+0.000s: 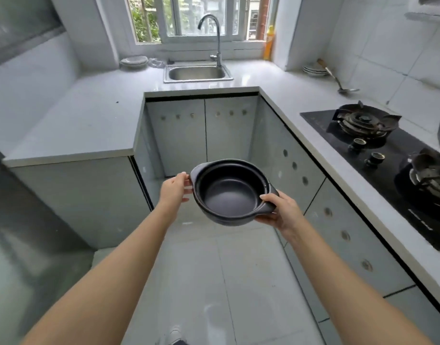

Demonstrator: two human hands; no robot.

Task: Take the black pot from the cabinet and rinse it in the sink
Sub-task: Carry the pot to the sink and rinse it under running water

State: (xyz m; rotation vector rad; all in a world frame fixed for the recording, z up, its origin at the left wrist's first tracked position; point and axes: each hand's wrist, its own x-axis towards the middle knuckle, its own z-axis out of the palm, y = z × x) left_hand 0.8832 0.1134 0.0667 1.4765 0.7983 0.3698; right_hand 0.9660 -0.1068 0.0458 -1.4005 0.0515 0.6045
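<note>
Two hands hold a black pot (230,191) in mid-air above the floor, mouth tilted toward the camera. Left hand (172,189) and right hand (279,210) fingers grip opposite handles, whose axis runs left-right. The sink (197,73) sits at the desk's far edge.

Home kitchen: sink (197,73), gas hob (378,150), tiled walls.

I am seeing soft daylight coming in through the window (201,18) at the far end, and it is leaving the room bright and even, with only faint shadows. The white countertop (89,115) and the floor tiles (238,282) are giving off a pale sheen. The wide lens is bending the counter edges and stretching the forearms near the bottom corners. The left edge is looking smeared and blurry, while the centre is staying fairly sharp
</note>
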